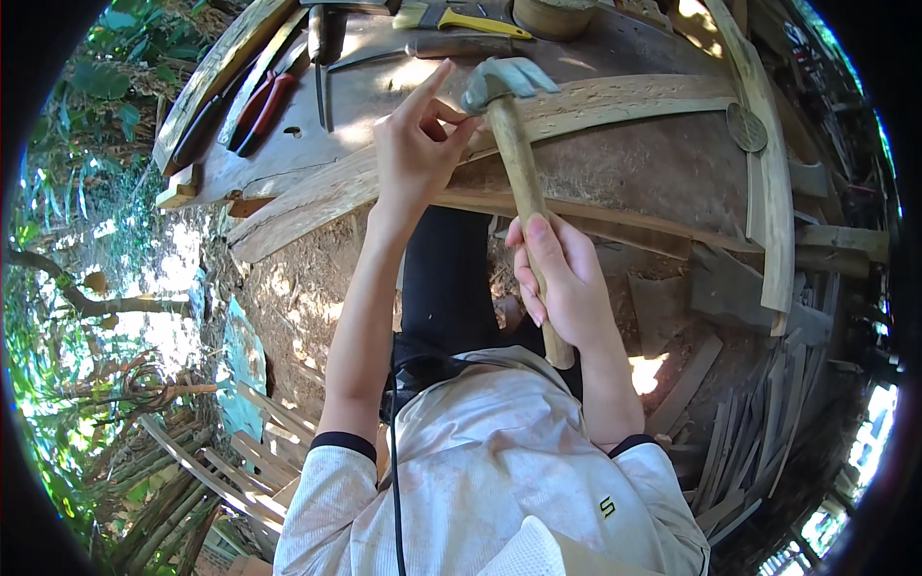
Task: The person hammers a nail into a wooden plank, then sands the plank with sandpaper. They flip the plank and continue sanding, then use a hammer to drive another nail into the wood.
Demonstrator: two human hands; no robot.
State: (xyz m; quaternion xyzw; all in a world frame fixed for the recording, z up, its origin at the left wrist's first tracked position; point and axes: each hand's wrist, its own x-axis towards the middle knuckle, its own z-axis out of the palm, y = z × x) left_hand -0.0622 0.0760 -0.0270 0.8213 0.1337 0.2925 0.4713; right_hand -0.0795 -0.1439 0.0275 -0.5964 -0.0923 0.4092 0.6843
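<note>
My right hand (565,274) is wrapped round the wooden handle of a claw hammer (517,158), its grey metal head up above the workbench. Just left of that head is my left hand (415,158), index finger stretched up and the other fingers bent in toward the thumb. Anything pinched at those fingertips is too small or hidden to make out. Beneath both hands a long, slightly curved wooden board (615,104) lies slantwise across the bench (663,158). Its left end sticks out past the near edge.
Red-handled pliers (261,110), a thin screwdriver-like tool (318,72), a yellow-handled brush (471,21) and a wooden-handled blade (451,46) lie on the bench. A round wooden block (555,14) stands at the back. Wood strips (759,413) are heaped at lower right, sticks (163,490) at lower left.
</note>
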